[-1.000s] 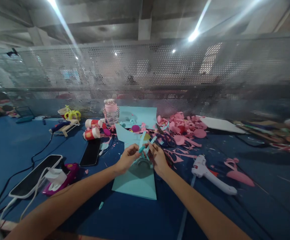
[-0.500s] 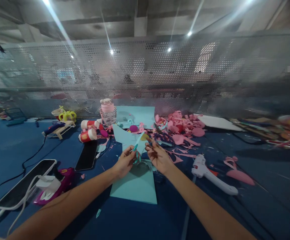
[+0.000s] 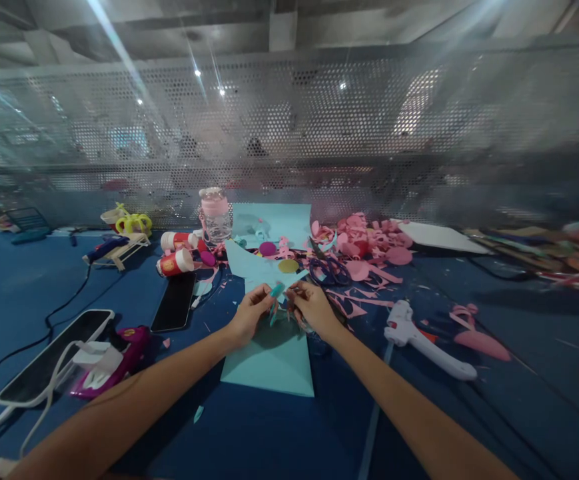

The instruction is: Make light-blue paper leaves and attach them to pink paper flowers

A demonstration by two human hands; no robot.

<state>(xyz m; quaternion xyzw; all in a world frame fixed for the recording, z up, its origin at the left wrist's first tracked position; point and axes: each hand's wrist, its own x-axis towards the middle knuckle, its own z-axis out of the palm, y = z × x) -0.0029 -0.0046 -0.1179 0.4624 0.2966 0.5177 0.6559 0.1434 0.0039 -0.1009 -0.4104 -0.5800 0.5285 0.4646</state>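
Teal paper, cut into a narrow strip (image 3: 275, 293), is pinched between both hands above a light blue paper sheet (image 3: 272, 360) on the blue-covered worktop (image 3: 34, 280). The left hand (image 3: 249, 313) has its fingers closed on the strip's near end, and the right hand (image 3: 312, 308) meets it from the other side, fingers narrowed on the same piece or on a scrap beside it; which one is too small to tell. Thin and limp, the strip looks featherlight and easy to crease or tear, so it is best held lightly near its ends. A heap of pink paper offcuts (image 3: 369, 243) lies beyond, a white glue gun (image 3: 422, 340) sits to the right, and a black phone (image 3: 173, 310) and a pink-lidded clear bottle (image 3: 215, 217) stand to the left.
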